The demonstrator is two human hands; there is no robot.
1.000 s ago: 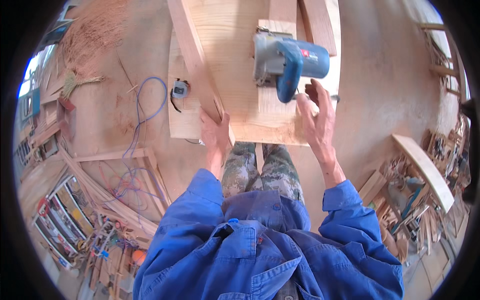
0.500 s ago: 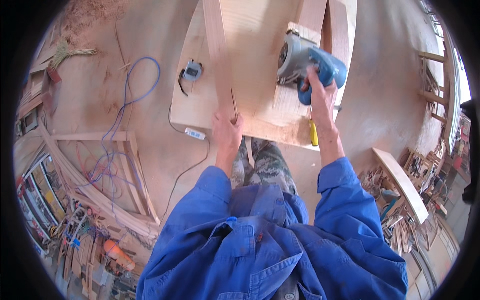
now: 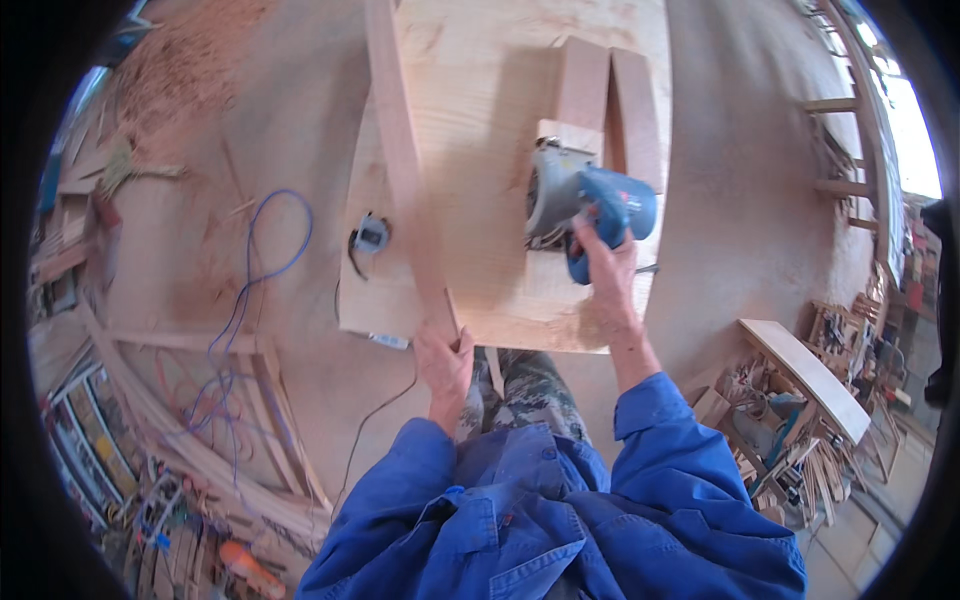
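My right hand [image 3: 606, 262] is wrapped round the handle of a blue and grey circular saw [image 3: 600, 200]. The saw rests on a small wooden block [image 3: 545, 275] on the pale tabletop [image 3: 480, 180]. Close to the table's near edge, my left hand [image 3: 445, 362] grips the near end of a long, narrow wooden board [image 3: 400, 170]. A thin dark stick-like piece [image 3: 451, 310] shows along the board by my fingers; its kind is unclear. Two shorter boards [image 3: 583, 80] lie just beyond the saw.
A grey tape measure [image 3: 372, 234] lies left of the long board. A white power strip [image 3: 388, 341] sits by the near edge, its cord running down. Blue hose [image 3: 240, 290] and wooden frames [image 3: 180, 342] lie at left; scrap wood and a pale plank [image 3: 808, 380] at right.
The view has shifted, so the table sits lower in the picture. The long board slants more to the left at its far end. A yellow handle by my right forearm is no longer visible.
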